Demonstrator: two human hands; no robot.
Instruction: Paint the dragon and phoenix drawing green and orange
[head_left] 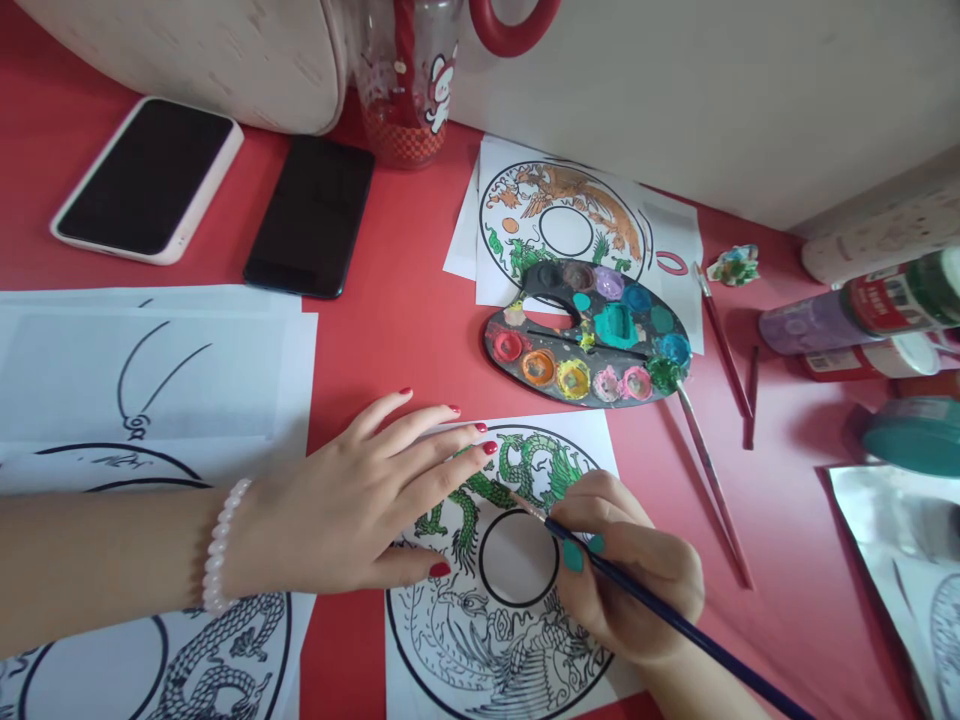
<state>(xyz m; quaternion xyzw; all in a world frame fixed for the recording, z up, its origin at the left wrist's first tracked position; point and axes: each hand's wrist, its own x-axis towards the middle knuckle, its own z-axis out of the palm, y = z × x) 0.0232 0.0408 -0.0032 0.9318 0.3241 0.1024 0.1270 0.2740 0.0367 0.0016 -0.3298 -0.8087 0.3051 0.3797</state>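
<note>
My left hand [360, 500], with a pearly bead bracelet [217, 545] at the wrist, lies flat with fingers spread on the left side of a printed sheet [517, 560]. That sheet carries a ring of dragon and phoenix line art; the dragon in its upper part is painted green, while the phoenix below is uncoloured. In my right hand [626, 570] a dark blue paintbrush [675, 615] is pinched between thumb and fingers. Its tip touches the dragon's body just above the inner circle. Beyond the sheet sits a black paint palette [592, 335] with many colours in its wells.
A second brush [716, 480] leans on the palette's green well. Behind it lies a partly painted sheet [525, 200]. Two phones [146, 180], a clear cup [409, 90] and more printed sheets [225, 380] are to the left. Paint bottles [817, 320] stand at right.
</note>
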